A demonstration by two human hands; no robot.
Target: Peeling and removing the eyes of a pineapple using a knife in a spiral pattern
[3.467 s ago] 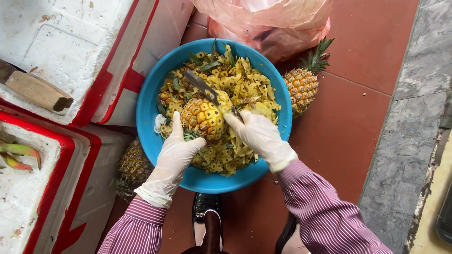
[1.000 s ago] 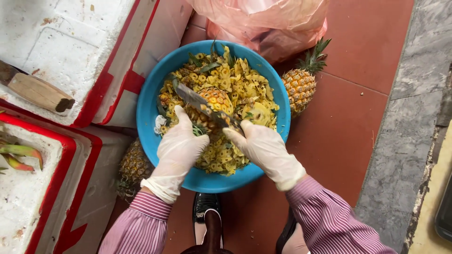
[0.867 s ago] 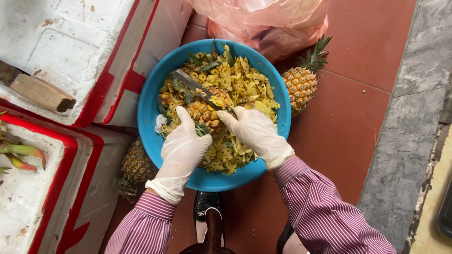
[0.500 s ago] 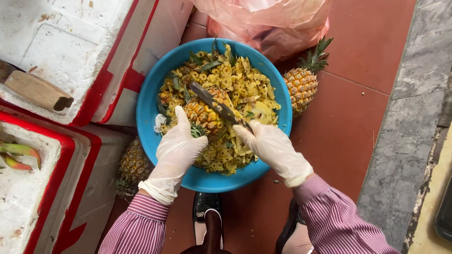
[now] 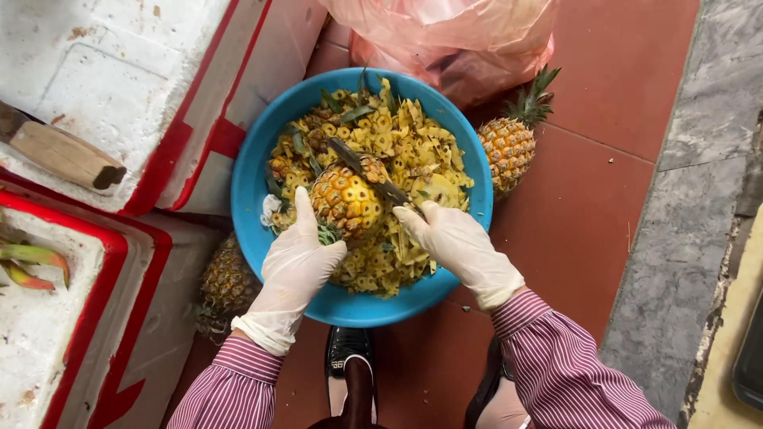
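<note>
My left hand (image 5: 296,262), in a white glove, grips a partly peeled pineapple (image 5: 346,202) from below, over a blue basin (image 5: 250,183) heaped with pineapple peelings. In my gloved right hand (image 5: 461,248) is a dark-bladed knife (image 5: 368,171), its blade laid across the top of the fruit and pointing up-left. Both sleeves are striped maroon and white.
A whole pineapple (image 5: 513,143) stands on the red tiles right of the basin, and another pineapple (image 5: 226,278) lies under its left rim. A pink plastic bag (image 5: 453,40) sits behind. White foam boxes (image 5: 103,87) with red edges fill the left. A grey stone kerb (image 5: 691,199) runs along the right.
The knife has been worked back and forth across the pineapple, and the fruit has been turned a little in my left hand. My right hand has drawn back towards me.
</note>
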